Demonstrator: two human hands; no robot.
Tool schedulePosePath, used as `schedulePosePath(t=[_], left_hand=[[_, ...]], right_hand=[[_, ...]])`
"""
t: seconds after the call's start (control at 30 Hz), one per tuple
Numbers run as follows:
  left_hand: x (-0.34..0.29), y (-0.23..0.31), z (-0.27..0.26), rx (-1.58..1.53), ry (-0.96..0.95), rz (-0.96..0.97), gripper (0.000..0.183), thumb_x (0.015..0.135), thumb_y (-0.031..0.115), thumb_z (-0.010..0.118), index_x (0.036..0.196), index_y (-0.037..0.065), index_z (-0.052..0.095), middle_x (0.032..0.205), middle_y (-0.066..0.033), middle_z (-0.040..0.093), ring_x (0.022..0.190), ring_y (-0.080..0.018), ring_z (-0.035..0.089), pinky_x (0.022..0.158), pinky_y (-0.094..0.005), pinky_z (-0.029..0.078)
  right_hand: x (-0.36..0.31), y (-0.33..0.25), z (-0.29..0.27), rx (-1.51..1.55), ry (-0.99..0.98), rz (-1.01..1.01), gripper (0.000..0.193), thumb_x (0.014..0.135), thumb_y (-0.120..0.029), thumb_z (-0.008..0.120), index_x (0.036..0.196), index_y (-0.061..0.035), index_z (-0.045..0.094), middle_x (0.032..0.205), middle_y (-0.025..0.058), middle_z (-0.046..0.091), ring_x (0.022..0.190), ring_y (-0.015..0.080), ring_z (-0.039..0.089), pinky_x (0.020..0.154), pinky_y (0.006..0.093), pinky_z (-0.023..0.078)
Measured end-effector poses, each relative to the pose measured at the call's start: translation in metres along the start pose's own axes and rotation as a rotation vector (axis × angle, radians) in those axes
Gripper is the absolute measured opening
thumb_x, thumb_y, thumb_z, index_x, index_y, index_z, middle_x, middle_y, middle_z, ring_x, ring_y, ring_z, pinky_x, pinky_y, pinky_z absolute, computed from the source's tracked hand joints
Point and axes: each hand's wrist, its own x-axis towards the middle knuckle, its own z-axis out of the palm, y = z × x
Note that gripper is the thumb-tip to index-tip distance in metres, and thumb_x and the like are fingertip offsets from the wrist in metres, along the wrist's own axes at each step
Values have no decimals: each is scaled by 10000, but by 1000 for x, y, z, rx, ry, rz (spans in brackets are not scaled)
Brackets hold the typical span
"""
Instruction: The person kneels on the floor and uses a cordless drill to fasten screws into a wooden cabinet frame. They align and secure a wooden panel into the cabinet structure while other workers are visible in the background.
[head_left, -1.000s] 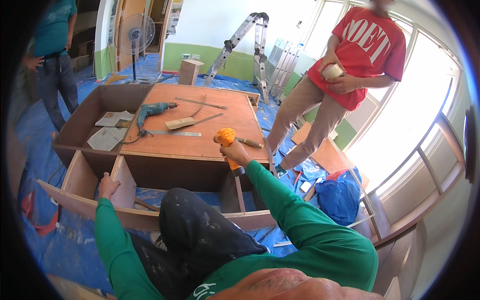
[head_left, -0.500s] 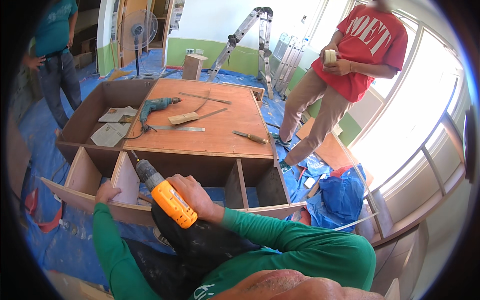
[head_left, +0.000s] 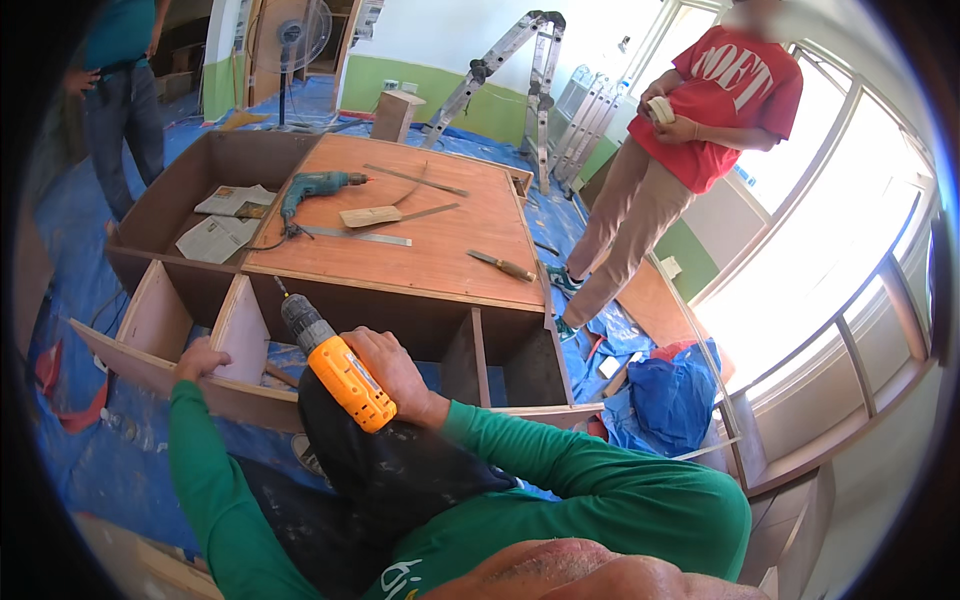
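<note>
My right hand [head_left: 388, 368] is closed around an orange and grey cordless drill [head_left: 345, 380], whose bit points up and away to the left. The drill's grip is hidden under the hand. Its bit stands over the cabinet's front compartments. To the left, my left hand [head_left: 200, 358] grips the front board [head_left: 135, 357] of a wooden cabinet frame, beside a pale upright divider [head_left: 243, 330]. Some of its fingers are hidden behind the wood.
On the cabinet's plywood panel [head_left: 400, 240] lie a teal corded drill [head_left: 312, 188], a wooden-handled chisel [head_left: 503, 265] and metal rulers. Newspapers [head_left: 215, 237] sit in the left compartment. A person in red [head_left: 735, 100] stands at the right, another [head_left: 120, 90] far left. A ladder [head_left: 490, 70] stands behind.
The view has shifted slightly. Both hands keep their grips, and the drill stays nearly where it was over the compartments.
</note>
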Motion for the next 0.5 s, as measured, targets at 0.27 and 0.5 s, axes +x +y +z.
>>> schedulePosePath(t=[0.27,0.5], left_hand=[[21,-10,19,-52,-70,29,666,757,411,827,1271,5,709,1314,-258,694,1258,-404,649,1081,-439,510],[45,-110,16,-466,28,200,568,819,335,785,1270,3,695,1073,-195,769,999,-314,746,904,-428,578]], right_hand=[[9,4,-7,-13,-24,-104,407,889,-233,698,1245,-66,593,1073,116,640,1018,328,646,891,423,438],[59,-43,20,-67,-55,-425,335,893,-227,669,1183,-73,601,1028,81,646,981,274,669,918,413,452]])
